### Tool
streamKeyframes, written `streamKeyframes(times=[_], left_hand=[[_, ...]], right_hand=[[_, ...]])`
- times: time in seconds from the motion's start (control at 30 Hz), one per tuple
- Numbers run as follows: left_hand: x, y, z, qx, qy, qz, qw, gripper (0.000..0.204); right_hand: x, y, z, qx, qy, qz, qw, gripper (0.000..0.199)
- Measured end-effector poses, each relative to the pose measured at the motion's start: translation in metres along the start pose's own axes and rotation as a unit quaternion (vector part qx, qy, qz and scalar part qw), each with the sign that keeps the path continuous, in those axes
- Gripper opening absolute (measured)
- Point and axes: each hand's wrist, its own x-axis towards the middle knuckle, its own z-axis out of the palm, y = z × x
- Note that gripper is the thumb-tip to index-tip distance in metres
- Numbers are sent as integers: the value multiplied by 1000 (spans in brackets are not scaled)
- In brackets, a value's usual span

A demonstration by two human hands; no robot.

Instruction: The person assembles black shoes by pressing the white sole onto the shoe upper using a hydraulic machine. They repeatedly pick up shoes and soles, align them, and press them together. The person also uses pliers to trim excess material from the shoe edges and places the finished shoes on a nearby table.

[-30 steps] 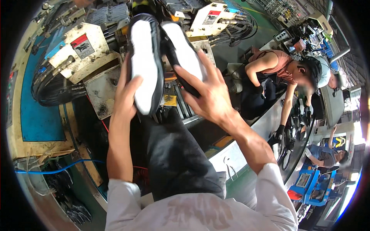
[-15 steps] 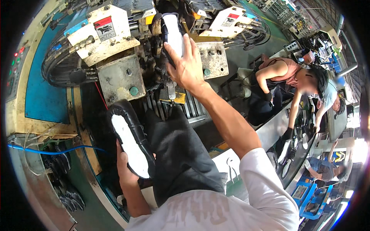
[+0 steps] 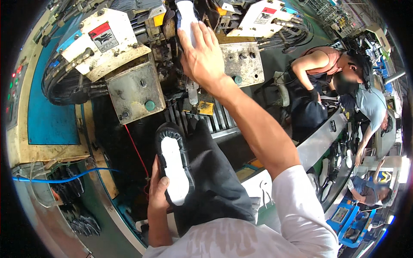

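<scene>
My left hand [image 3: 159, 191] is closed around a black shoe upper [image 3: 188, 165] stretched over a form. Its white sole side [image 3: 174, 167] faces up and its gathered toe points away from me, above my dark-trousered leg. Farther ahead, my right hand [image 3: 203, 58] grips the heel end of a second shoe upper, its palm and fingers over the white sole side [image 3: 186, 13]. That shoe sits between the two halves of a greasy machine [image 3: 129, 43], with its far end cut off by the picture's top edge. My right palm hides its near end.
Metal boxes with green buttons [image 3: 149, 105] flank the machine's middle. A blue hose [image 3: 69, 179] crosses at left above dark shoe uppers [image 3: 81, 219]. To the right, a person in a salmon top [image 3: 320, 64] bends by a conveyor [image 3: 320, 144] carrying shoe parts; other people stand beyond.
My left hand has brought its shoe upper rightward and turned it straighter. My right hand stays on the shoe in the machine. The person in the salmon top has drawn an arm back from the conveyor.
</scene>
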Motion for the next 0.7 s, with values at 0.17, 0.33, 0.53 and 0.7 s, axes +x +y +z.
streamKeyframes(times=[0.17,0.33,0.53,0.7], left_hand=[[38,-2,11,74,-11,15,997,107],[66,-6,10,140,-8,24,990,106],[88,-24,10,160,-18,5,987,108],[81,-35,-1,-6,-49,-40,998,98]], right_hand=[[51,27,40,-15,-30,6,999,60],[88,37,51,21,-96,19,995,58],[92,47,54,44,-126,8,991,56],[100,43,53,66,-122,-3,990,55]])
